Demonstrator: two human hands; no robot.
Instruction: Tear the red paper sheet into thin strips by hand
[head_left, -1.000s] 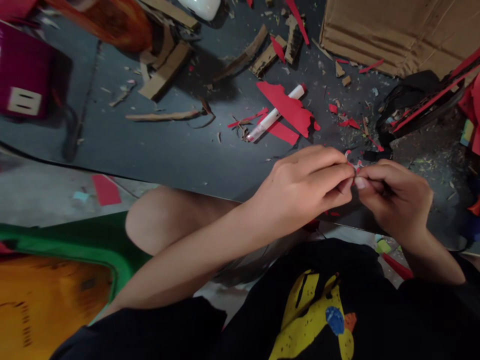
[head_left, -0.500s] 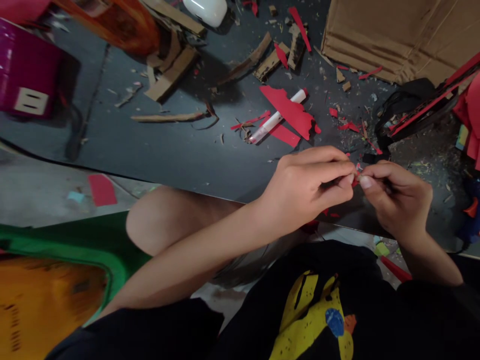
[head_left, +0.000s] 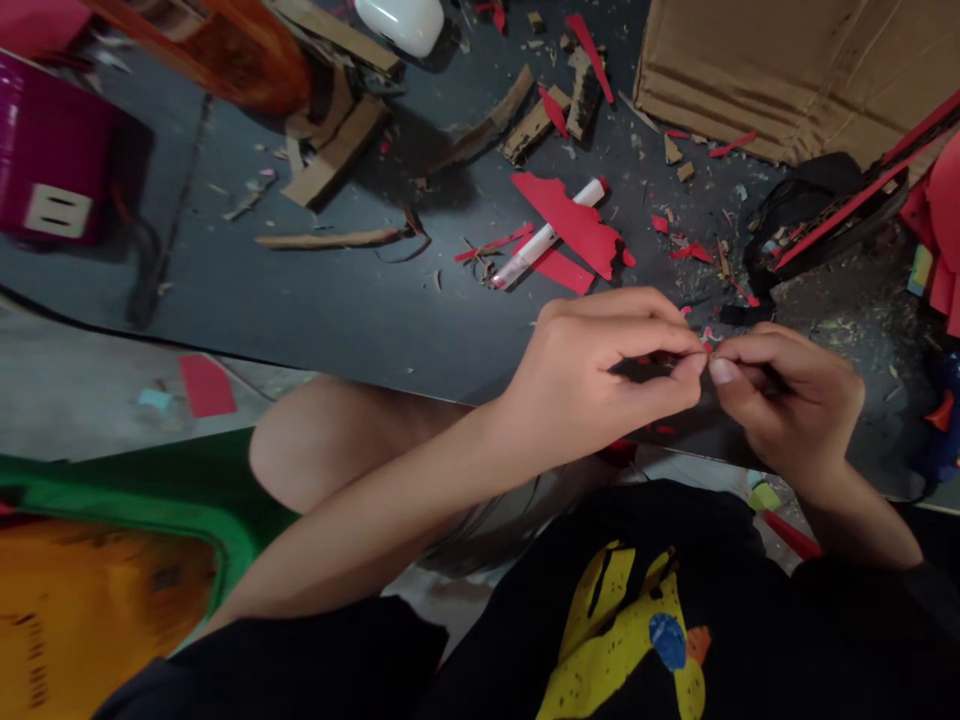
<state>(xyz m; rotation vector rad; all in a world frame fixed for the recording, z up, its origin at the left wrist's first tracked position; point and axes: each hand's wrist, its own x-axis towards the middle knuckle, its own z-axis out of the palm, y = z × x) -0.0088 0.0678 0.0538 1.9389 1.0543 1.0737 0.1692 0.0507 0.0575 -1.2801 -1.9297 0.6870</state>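
My left hand (head_left: pixel 607 375) and my right hand (head_left: pixel 787 395) meet fingertip to fingertip over the near edge of a dark board (head_left: pixel 337 290). Both pinch a tiny red and white scrap (head_left: pixel 706 345) between thumbs and forefingers; most of it is hidden by the fingers. My bare knee (head_left: pixel 315 445) sits below the left forearm. A white marker (head_left: pixel 547 235) lies on the board just beyond my left hand, half under a torn red paper piece (head_left: pixel 574 220).
Cardboard strips (head_left: pixel 337 150) and red paper bits litter the board. A large cardboard sheet (head_left: pixel 795 70) lies at the top right, a black and red object (head_left: pixel 825 215) beside it. A purple box (head_left: pixel 52 165) stands at the left; a green-rimmed orange thing (head_left: pixel 112 560) at the lower left.
Both hands stay together, pinching the scrap, with only small finger movements. The view has shifted slightly; less of the scrap shows above the fingers now.
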